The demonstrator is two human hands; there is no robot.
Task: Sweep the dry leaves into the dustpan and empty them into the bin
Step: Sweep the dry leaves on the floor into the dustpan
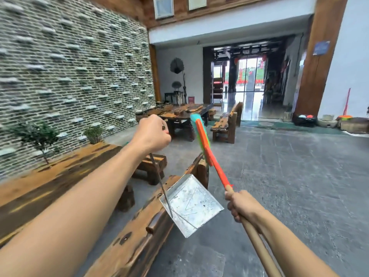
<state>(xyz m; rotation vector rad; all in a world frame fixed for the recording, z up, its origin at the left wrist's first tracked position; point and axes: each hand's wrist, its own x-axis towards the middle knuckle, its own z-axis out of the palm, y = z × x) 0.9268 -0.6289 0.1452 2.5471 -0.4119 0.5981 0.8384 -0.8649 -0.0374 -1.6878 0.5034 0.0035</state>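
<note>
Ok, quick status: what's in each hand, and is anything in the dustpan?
Left hand shut on dustpan handle. Right hand shut on broom, raised. Dustpan off the floor, looks empty. Wooden bench close underneath.

The dustpan (191, 204) is scuffed, dull metal; the broom (257, 242) handle plain wood; the bench (127, 240) rough, knotty timber; the floor (289, 176) matt stone.

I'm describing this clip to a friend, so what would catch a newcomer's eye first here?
Probably the bright orange and teal broom, raised mid-frame and held by the right hand on its wooden handle. Just below, the left hand dangles a metal dustpan that looks empty. The textured grey brick wall fills the left.
</note>
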